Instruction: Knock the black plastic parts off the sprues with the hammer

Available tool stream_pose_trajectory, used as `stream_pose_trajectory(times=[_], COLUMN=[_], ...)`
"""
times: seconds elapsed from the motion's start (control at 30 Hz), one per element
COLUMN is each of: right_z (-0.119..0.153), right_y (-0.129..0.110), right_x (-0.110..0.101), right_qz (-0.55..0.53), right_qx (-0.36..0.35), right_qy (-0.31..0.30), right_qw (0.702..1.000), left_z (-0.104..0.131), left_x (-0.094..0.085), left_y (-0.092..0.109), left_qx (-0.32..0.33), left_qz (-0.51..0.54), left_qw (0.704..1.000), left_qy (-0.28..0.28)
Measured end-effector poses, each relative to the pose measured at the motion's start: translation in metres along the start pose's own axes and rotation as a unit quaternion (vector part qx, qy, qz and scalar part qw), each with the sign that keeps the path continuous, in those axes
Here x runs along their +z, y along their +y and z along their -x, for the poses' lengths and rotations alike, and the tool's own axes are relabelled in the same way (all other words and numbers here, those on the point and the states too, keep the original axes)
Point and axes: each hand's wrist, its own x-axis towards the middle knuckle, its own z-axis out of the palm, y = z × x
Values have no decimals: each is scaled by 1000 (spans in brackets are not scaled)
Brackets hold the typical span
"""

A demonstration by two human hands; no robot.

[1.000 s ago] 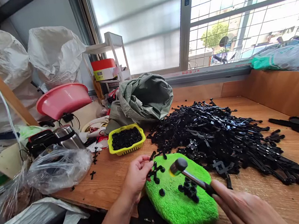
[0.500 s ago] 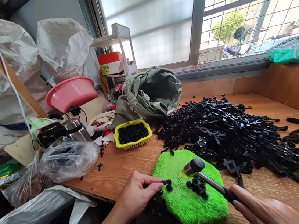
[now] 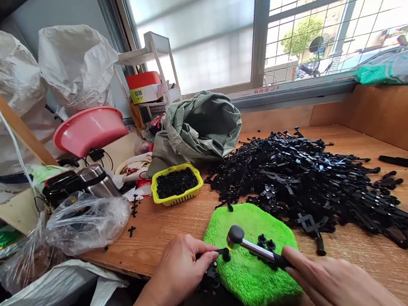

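Observation:
My left hand [image 3: 189, 262] pinches a small black plastic part [image 3: 224, 254] between thumb and fingers at the left edge of a fluffy green cloth pad [image 3: 256, 282]. In my right hand [image 3: 319, 268] is a mallet [image 3: 257, 249], gripped by its dark handle. Its head sits low over the pad, close beside the pinched part; whether they touch I cannot tell. Several small black round pieces [image 3: 265, 241] lie on the pad, partly hidden behind the mallet's shaft. More black parts [image 3: 209, 280] hang below my left hand.
A large heap of black plastic parts [image 3: 291, 176] spreads behind and right of the pad. Behind it to the left stand a yellow basket [image 3: 178, 198] of black pieces and a grey-green sack [image 3: 200, 123]. A clear plastic bag [image 3: 88, 222] and steel flask [image 3: 98, 182] sit left.
The mallet has swung left and down, from above the pad's middle to beside the part in my left hand. My left hand keeps its pinch. The whole view has shifted slightly.

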Motion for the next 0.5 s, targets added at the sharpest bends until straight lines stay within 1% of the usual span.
stream_pose_trajectory(times=[0.13,0.2,0.27,0.33,0.37,0.43,0.5], right_z=[3,2,1,4,8,22,41], right_y=[-5,-9,-9,-5,-1,10,20], right_x=[7,9,7,3,1,-2,-2], right_qz=[-8,-4,-3,-1,-4,-27,-69], right_qx=[22,30,41,60,81,141,207], right_qy=[-30,-44,-42,-34,-24,5,28], right_qw=[999,999,998,998,996,990,975], left_z=[0,0,1,0,-2,-7,-16], left_x=[-1,0,3,5,6,7,6], left_y=[0,-1,-4,-8,-10,-12,-9], left_qx=[1,7,6,-16,-37,-73,-84], left_qz=[-23,-19,25,131,203,349,447], left_qw=[1000,1000,1000,991,978,934,890], left_qy=[-6,-9,-4,10,19,28,22])
